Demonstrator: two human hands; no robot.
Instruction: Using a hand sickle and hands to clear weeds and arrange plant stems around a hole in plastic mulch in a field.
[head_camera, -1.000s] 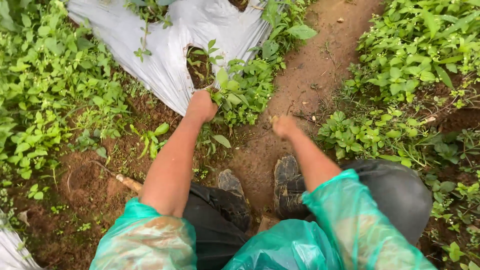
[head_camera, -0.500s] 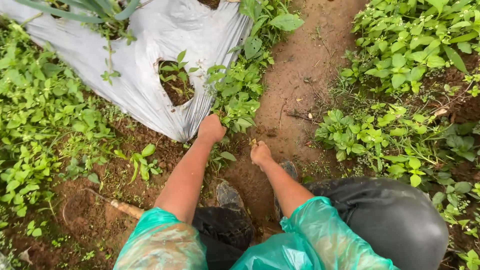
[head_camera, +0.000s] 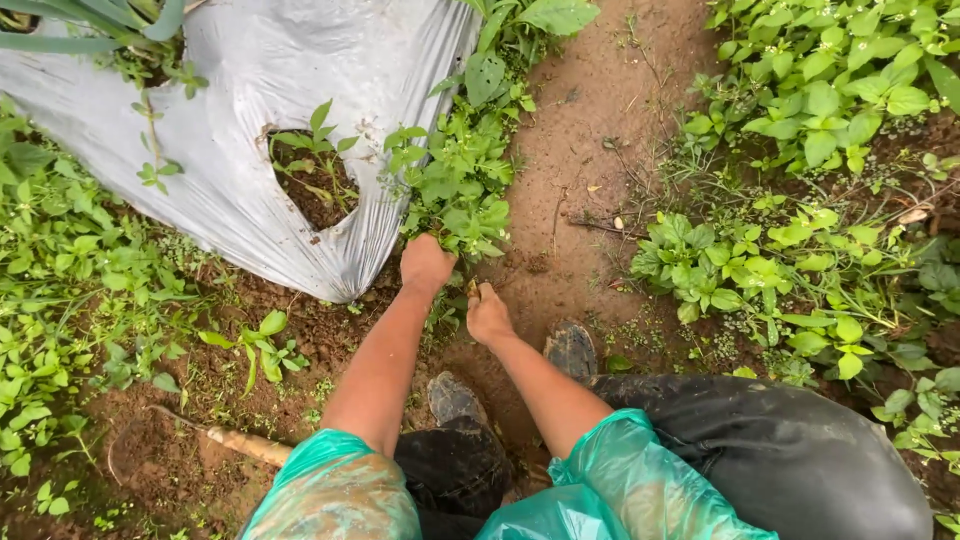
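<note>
Left hand (head_camera: 425, 264), fingers curled tight, grips a clump of weeds (head_camera: 460, 185) beside the grey plastic sheet (head_camera: 250, 130). Right hand (head_camera: 488, 315) rests just beside it on bare soil (head_camera: 590, 130), fingers bunched together.

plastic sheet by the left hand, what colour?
Pale grey-white, soil-smudged, with a torn hole showing soil: the plastic sheet shows best in the head view, beside the left hand.

Two hands (head_camera: 427, 264), two boots (head_camera: 571, 349), one plastic sheet (head_camera: 300, 70), one stick (head_camera: 240, 442).
</note>
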